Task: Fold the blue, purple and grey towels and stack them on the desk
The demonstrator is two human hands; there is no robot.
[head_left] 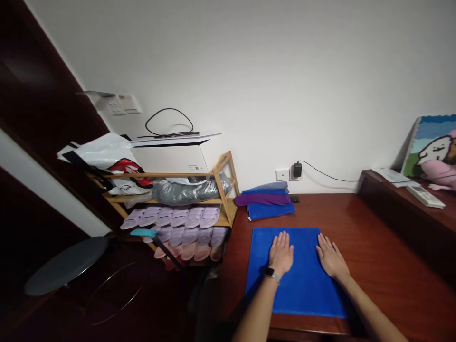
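A blue cloth (302,280) lies spread flat on the brown wooden desk (388,266), close to its front edge. My left hand (281,253) rests palm down on the upper left part of the cloth, fingers stretched out; a watch sits on that wrist. Over the cloth's right edge, my right hand (332,258) also lies flat with its fingers extended. Neither hand grips anything. Behind the cloth, by the wall, is a small pile of folded cloths (267,199) in blue, purple and greyish blue.
Left of the desk stands a wooden shoe rack (226,190) with several lilac and pink slippers (178,216), a white box (171,156) and a bag on it. A stool (67,266) is farther left. On the right ledge lie a remote control (425,195) and a picture (436,145). A cable runs from a black plug (297,169).
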